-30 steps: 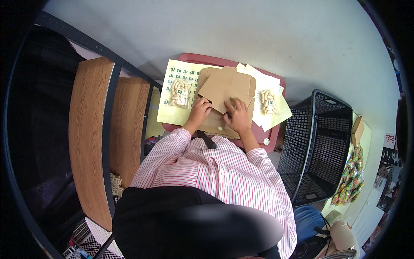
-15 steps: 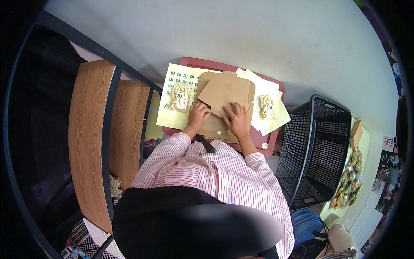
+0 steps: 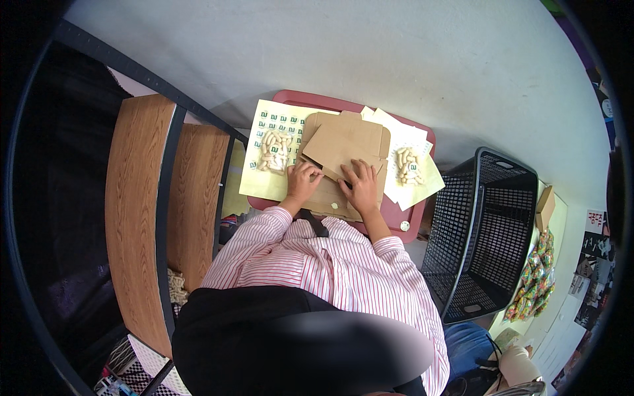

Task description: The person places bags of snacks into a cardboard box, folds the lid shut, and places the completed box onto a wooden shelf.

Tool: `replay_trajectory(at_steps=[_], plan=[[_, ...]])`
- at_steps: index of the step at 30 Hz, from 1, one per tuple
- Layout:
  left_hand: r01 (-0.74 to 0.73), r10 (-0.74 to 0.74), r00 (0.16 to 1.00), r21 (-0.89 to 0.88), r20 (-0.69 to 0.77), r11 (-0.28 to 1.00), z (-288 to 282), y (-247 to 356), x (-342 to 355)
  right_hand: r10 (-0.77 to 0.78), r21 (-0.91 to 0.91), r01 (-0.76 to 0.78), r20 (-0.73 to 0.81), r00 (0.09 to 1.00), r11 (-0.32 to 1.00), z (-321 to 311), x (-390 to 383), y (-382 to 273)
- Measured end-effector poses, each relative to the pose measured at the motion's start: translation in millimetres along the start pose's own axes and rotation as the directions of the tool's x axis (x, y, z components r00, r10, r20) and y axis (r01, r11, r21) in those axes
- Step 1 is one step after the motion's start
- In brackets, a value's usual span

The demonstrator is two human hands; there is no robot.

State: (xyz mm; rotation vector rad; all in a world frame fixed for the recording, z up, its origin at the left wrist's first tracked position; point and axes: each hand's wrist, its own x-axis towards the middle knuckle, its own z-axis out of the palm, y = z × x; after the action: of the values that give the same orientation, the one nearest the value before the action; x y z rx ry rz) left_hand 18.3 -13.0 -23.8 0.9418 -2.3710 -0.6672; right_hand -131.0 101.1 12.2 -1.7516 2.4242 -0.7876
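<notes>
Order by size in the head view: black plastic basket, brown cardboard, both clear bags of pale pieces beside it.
Black plastic basket
Brown cardboard
Left clear bag, right clear bag: too alike to rank

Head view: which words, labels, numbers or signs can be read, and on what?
Yellow sheet: rows of green marks, too small to read.
Left bag and right bag: one green mark each, too small.
White sheet: faint print, too small.
Wall poster: red lettering, not copied here.
Brown cardboard: none visible.
</notes>
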Motion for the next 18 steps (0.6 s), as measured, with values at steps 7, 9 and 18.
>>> replay_trajectory(at_steps=[7,9,18], plan=[[0.062,-0.064,0.998,-0.066,-0.023,0.996,4,-1,-2,0.018,-0.012,-0.018,0.015,1.000,1.000,3,-1,-1],[0.069,-0.071,0.997,-0.073,-0.020,0.995,3,1,-1,0.022,-0.028,-0.021,0.015,1.000,0.999,4,-2,0],[0.045,-0.050,0.995,-0.060,-0.085,0.997,-10,4,7,0.013,-0.069,-0.014,-0.012,1.000,0.998,12,-5,0]])
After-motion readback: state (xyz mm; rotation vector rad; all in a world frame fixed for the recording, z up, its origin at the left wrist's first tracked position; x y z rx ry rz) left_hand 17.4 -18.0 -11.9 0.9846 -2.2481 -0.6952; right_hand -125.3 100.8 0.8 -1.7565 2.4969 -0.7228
